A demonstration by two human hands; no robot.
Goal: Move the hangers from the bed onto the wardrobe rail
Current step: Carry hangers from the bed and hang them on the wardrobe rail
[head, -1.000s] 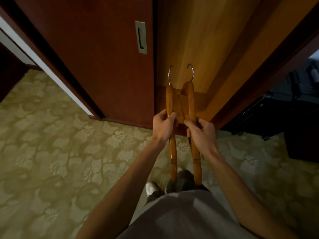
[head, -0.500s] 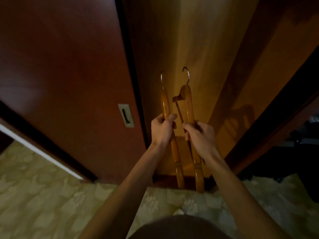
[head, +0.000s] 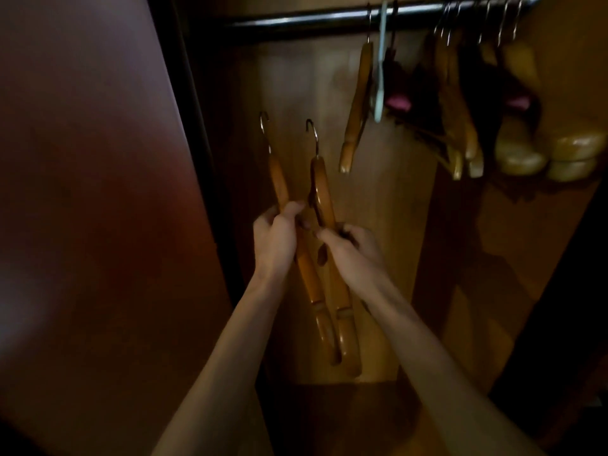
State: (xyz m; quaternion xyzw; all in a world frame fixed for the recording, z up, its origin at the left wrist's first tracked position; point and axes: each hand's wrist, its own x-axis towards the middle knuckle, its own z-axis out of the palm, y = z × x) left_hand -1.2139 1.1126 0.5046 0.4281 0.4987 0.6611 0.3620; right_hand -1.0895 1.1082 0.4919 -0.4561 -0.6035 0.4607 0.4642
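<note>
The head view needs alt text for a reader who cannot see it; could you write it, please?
Each hand grips a wooden hanger, left hand and right hand, hooks up, below the wardrobe rail. More hangers hang at the rail's right.

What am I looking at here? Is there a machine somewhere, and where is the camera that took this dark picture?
There is no machine: this is a person doing a chore with bare hands. The camera sits on the person's head and looks forward and down, so both arms reach into the picture from the bottom edge. The left hand grips one wooden hanger and the right hand grips a second wooden hanger, both with their metal hooks pointing up. Ahead is an open wardrobe with a dark rail across the top. Neither held hook is on the rail yet. Further right, other hangers already hang from it, wooden ones and one pale one. On the left stands the reddish wardrobe door.
</note>
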